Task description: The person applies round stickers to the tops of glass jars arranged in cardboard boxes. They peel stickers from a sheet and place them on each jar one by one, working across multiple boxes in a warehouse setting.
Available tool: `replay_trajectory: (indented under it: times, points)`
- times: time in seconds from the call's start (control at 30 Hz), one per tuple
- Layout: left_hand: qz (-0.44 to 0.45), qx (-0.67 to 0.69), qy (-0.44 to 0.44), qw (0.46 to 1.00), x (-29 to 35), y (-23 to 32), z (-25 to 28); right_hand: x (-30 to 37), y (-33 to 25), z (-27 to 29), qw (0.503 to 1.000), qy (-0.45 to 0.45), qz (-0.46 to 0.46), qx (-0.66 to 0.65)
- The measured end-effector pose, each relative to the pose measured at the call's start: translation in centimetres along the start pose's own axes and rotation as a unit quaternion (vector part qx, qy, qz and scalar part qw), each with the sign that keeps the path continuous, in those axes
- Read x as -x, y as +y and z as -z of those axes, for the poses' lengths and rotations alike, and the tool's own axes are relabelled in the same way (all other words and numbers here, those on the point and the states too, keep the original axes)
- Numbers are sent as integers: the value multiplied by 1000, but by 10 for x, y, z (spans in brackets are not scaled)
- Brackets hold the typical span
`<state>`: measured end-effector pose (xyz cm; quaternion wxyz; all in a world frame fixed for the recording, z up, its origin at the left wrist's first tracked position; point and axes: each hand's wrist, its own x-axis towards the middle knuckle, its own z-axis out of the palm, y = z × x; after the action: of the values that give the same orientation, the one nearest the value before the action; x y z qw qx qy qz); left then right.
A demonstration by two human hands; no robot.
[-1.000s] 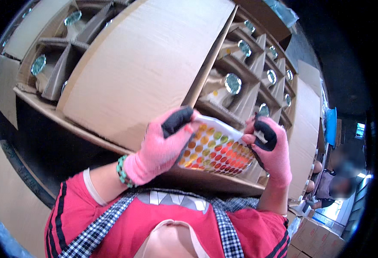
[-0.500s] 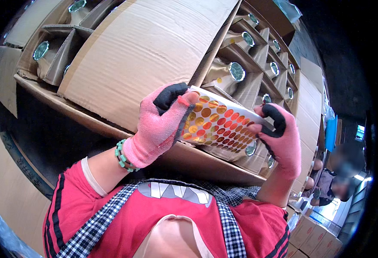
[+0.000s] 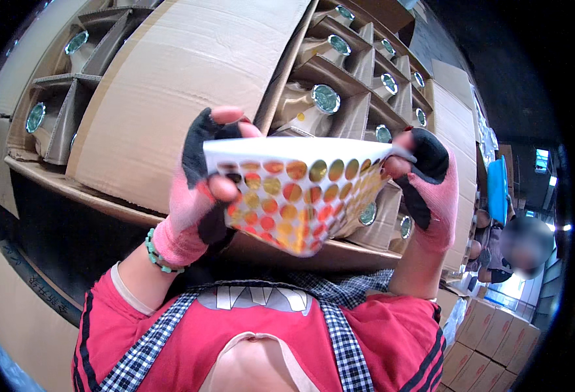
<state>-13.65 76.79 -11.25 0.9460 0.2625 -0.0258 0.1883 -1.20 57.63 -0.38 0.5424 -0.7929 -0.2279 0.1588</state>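
Observation:
Between my hands hangs a white sheet of round gold and orange shiny stickers (image 3: pixel 288 196), bent so its lower middle bulges downward. My left hand (image 3: pixel 206 176), in a pink and black glove with bare fingertips, pinches its left end. The opposite end is gripped by the fingers of my right hand (image 3: pixel 428 179), gloved the same way. Behind the sheet is an open cardboard box (image 3: pixel 261 98) with divider compartments. Glass vessels with round rims stand in the compartments, one of them, a glass vessel (image 3: pixel 325 99), bearing a small gold dot.
A broad cardboard flap (image 3: pixel 170 85) lies over the middle of the boxes. To its left, more rimmed glass (image 3: pixel 36 117) sits in compartments. At the right are a blue tray-like object (image 3: pixel 497 189), another person (image 3: pixel 494 251) and stacked cartons (image 3: pixel 487 336).
The sticker sheet has gone from nearly flat and tilted to level and bent. My left hand has moved left and turned, and the view has shifted a little.

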Motion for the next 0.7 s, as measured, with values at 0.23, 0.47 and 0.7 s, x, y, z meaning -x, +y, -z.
replay_trajectory:
  times: [0.23, 0.47, 0.7]
  points:
    - [78, 30, -46, 995, 3, 8, -13, -1, 0, 9, 996, -6, 49, -69]
    - [-7, -161, 84, 983, 7, 3, -2, -3, -19, -5, 994, -105, -1, 43]
    - [-55, -132, 4, 990, 5, 0, 1, 8, 10, 10, 999, 48, 14, 4]
